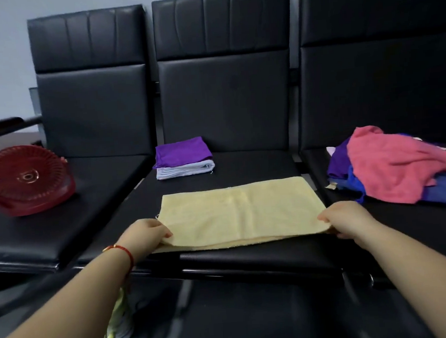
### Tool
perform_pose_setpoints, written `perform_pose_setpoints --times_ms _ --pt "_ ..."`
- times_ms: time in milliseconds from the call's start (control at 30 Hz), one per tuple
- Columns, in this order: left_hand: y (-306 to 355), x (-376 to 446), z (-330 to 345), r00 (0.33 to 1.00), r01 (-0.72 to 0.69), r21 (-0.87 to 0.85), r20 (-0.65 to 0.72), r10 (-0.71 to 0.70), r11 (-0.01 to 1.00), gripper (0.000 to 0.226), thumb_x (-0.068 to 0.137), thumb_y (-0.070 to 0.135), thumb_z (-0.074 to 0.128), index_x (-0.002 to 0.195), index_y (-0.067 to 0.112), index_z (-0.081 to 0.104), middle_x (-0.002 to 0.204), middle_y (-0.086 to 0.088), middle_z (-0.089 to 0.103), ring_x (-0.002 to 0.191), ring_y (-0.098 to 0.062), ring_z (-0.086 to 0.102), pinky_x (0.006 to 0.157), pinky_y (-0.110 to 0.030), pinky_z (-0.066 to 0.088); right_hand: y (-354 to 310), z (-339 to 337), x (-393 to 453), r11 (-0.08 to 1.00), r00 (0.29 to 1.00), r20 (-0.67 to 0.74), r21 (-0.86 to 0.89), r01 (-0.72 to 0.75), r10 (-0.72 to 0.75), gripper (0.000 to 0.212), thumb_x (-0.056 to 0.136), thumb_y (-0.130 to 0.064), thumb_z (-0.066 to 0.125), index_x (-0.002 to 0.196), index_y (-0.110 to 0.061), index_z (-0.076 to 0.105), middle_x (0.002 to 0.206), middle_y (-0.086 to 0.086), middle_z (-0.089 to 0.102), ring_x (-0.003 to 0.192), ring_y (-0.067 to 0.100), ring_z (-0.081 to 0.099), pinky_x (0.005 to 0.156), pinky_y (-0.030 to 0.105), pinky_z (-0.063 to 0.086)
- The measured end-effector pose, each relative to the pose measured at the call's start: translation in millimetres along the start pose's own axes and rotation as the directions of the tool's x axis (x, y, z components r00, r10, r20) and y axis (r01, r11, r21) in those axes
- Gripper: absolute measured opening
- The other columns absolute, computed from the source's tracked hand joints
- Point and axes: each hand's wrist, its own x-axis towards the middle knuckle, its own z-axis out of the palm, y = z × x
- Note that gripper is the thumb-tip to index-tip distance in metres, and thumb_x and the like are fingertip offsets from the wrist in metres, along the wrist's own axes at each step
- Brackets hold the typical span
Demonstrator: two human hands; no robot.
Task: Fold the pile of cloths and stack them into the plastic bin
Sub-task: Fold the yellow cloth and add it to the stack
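Presently, a row of three black padded leatherette seats (pixel 226 94) with stitched, smooth and faintly glossy backrests spans the view. On the middle seat cushion lies a pale yellow terry cloth (pixel 240 212), folded double into a flat rectangle with a soft napped surface and its layered edges toward the person. The left hand (pixel 145 235) pinches the near left corner of this cloth, thumb on top and fingers curled beneath; a thin red cord bracelet (pixel 125 252) circles that wrist. The right hand (pixel 347 219) pinches the near right corner in like manner. On the right seat sits a loose, rumpled pile of unfolded cloths (pixel 400 168), a pink one uppermost over blue and purple ones. On the left seat rests a round red ribbed plastic bin (pixel 26 180), tipped on its side with its slatted base facing the camera; whether anything lies inside cannot be told. Toward the back of the middle seat, well apart from the yellow cloth, stands a small stack: a folded purple cloth (pixel 183 152) set upon a folded white cloth (pixel 184 170).
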Motion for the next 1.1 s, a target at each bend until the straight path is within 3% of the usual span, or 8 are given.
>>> perform_pose_setpoints --times_ms 200,333,433,600,733,867,967,1100 --pt "11 1 7 0.99 0.004 0.458 -0.124 0.059 0.889 0.027 0.089 0.035 0.049 0.114 0.03 0.056 0.13 -0.003 0.046 0.122 -0.025 0.041 0.101 -0.034 0.034 -10 2 -12 0.966 0.958 -0.145 -0.112 0.234 -0.249 0.008 0.083 -0.021 0.06 0.09 -0.024 0.058 0.109 0.006 0.062 0.1 0.026 0.059 0.082 0.032 0.045" --pt "24 2 21 0.975 -0.104 0.455 -0.13 0.181 0.885 0.041 0.092 0.041 0.046 0.132 0.028 0.045 0.144 -0.001 0.035 0.134 -0.023 0.029 0.11 -0.038 0.024 -20 18 -15 0.927 0.926 -0.081 -0.101 0.36 -0.368 0.011 0.085 -0.028 0.063 0.096 -0.025 0.06 0.112 0.002 0.057 0.104 0.02 0.054 0.08 0.029 0.038" --pt "30 8 30 0.992 0.0 0.396 -0.119 0.051 0.918 0.048 0.092 0.038 0.046 0.138 0.024 0.041 0.146 -0.004 0.034 0.135 -0.026 0.031 0.109 -0.038 0.027 -17 27 -7 0.931 0.943 -0.049 -0.185 0.314 -0.328 0.026 0.086 -0.033 0.061 0.11 -0.022 0.06 0.123 0.006 0.05 0.112 0.023 0.052 0.086 0.03 0.039" --pt "29 26 28 0.98 0.189 0.279 -0.108 -0.165 0.942 0.054 0.09 0.034 0.05 0.139 0.016 0.039 0.142 -0.012 0.035 0.131 -0.033 0.033 0.106 -0.044 0.029 -12 27 15 0.962 0.986 -0.018 -0.222 0.158 -0.166 0.056 0.092 -0.037 0.053 0.139 -0.011 0.04 0.139 0.012 0.044 0.125 0.03 0.046 0.095 0.033 0.039" --pt "21 40 18 0.972 0.219 0.204 -0.126 -0.196 0.954 0.067 0.081 0.032 0.069 0.138 0.011 0.04 0.138 -0.016 0.042 0.124 -0.035 0.043 0.098 -0.041 0.038 -12 21 30 0.989 0.998 -0.044 -0.141 0.048 -0.054 0.065 0.086 -0.032 0.066 0.137 -0.001 0.042 0.134 0.016 0.051 0.121 0.031 0.05 0.087 0.032 0.041" --pt "19 48 14 0.977 0.212 0.272 -0.085 -0.196 0.939 0.053 0.076 0.04 0.074 0.11 0.002 0.06 0.107 -0.013 0.063 0.091 -0.027 0.057 0.07 -0.033 0.042 -16 14 41 0.996 0.998 -0.042 -0.074 -0.045 0.042 0.057 0.079 -0.023 0.075 0.124 0.004 0.053 0.121 0.017 0.058 0.105 0.03 0.057 0.076 0.03 0.042" --pt "16 46 13 0.98 0.2 0.247 -0.055 -0.193 0.948 0.044 0.075 0.043 0.075 0.093 0.006 0.058 0.095 -0.008 0.062 0.083 -0.023 0.053 0.072 -0.031 0.039 -14 11 42 0.978 0.988 0.046 0.14 -0.155 0.15 0.044 0.077 -0.012 0.072 0.114 0.002 0.053 0.113 0.019 0.057 0.096 0.031 0.056 0.076 0.035 0.046" --pt "11 38 5 0.973 0.229 0.172 -0.052 -0.224 0.958 0.051 0.073 0.045 0.076 0.098 0.004 0.06 0.082 -0.005 0.057 0.075 -0.021 0.052 0.069 -0.03 0.039 -8 5 39 0.91 0.976 0.127 0.356 -0.211 0.176 0.033 0.075 -0.009 0.069 0.107 -0.001 0.063 0.106 0.017 0.066 0.087 0.032 0.063 0.08 0.038 0.05"
